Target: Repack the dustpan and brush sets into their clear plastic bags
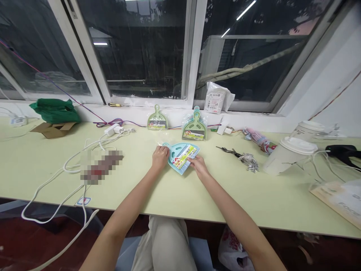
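Observation:
Between my two hands is a light blue dustpan (177, 149) with a small brush and a yellow printed label (184, 157) on its front, held just over the table. My left hand (160, 156) is closed near its handle end, with clear plastic wrap showing beside the fingers. At the other side, my right hand (199, 165) pinches the dustpan's wide edge, thumb over the front by the label. A stack of wrapped dustpans (194, 126), green in front, leans at the wall behind. Left of that stack stands a single green dustpan (157, 119).
White cables and a pixelated blurred object (101, 168) lie on the left. A cardboard box (55, 129) with a green bag (55, 110) sits farther back. To the right are keys (249, 160), a folded umbrella (259, 141) and a white paper cup (284, 156).

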The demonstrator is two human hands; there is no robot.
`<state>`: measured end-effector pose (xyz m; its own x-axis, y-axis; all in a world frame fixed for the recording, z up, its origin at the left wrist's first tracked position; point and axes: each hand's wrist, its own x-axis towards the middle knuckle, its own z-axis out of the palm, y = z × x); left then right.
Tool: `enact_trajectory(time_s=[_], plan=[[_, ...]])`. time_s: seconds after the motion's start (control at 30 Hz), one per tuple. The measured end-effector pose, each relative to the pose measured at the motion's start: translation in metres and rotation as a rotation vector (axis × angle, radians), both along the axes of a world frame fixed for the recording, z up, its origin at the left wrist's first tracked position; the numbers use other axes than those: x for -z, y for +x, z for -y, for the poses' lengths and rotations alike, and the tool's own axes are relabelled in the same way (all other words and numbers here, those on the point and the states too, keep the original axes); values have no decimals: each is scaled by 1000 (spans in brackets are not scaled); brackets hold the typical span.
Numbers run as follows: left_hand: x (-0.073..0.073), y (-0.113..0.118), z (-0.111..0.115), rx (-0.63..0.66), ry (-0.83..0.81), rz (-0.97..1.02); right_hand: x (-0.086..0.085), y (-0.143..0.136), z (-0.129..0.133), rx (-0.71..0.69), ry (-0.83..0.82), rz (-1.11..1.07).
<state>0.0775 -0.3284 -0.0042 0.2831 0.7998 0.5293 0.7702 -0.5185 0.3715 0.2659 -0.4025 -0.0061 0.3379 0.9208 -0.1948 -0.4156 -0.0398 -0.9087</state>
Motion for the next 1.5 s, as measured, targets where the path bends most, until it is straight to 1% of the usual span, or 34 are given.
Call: enact_trajectory(time_s=[0.1, 0.2, 0.27, 0.3, 0.33, 0.37, 0.43, 0.47, 0.5, 0.53, 0.57, 0.63, 0.67, 0.7, 0.73, 0.8, 0.9, 1.0, 1.13, 1.23, 1.4, 1.5], plan=[[0, 5, 3, 71, -10, 110, -1, -2, 1, -31, 8, 3], [-4, 8, 8, 153, -15, 212, -5, 0, 2, -74, 31, 31], [-9, 10, 13, 200, 2, 232, -7, 2, 2, -51, 73, 30], [-13, 11, 16, 189, 19, 242, -8, 3, 3, -26, 99, 20], [-16, 12, 19, 141, 37, 267, -9, 3, 3, 2, 125, 6], [-19, 13, 22, 54, 50, 315, -9, 4, 4, 30, 149, -9], [-23, 14, 24, -177, 37, 495, -9, 3, 5, 70, 189, -29], [-24, 15, 23, -267, -6, 619, -10, 3, 5, 82, 209, -37], [-23, 15, 21, -298, -88, 752, -10, 2, 5, 90, 229, -45], [-22, 15, 17, -262, -207, 882, -10, 1, 6, 94, 245, -53], [-20, 15, 13, -165, -352, 995, -11, 1, 6, 94, 256, -59], [-16, 13, 2, 95, -617, 1138, -11, 1, 6, 80, 252, -56], [-14, 12, -3, 195, -694, 1176, -12, 2, 5, 65, 240, -45], [-12, 9, -8, 259, -726, 1204, -12, 3, 5, 50, 226, -32], [-11, 7, -12, 292, -721, 1234, -12, 5, 4, 42, 209, -19], [-10, 0, -17, 325, -675, 1296, -12, 9, 3, 63, 174, -8], [-12, -11, -21, 376, -656, 1352, -10, 16, 2, 145, 148, -50], [-15, -18, -21, 398, -676, 1346, -7, 19, 1, 173, 139, -102], [-14, -19, -20, 368, -653, 1290, -5, 16, 1, 196, 164, -93], [-13, -18, -22, 392, -680, 1302, -7, 11, 3, 146, 189, -48], [-11, -12, -21, 480, -853, 1366, -10, 9, 2, -16, 221, -10], [-9, -5, -15, 529, -913, 1306, -10, 8, 2, -30, 243, -20]])
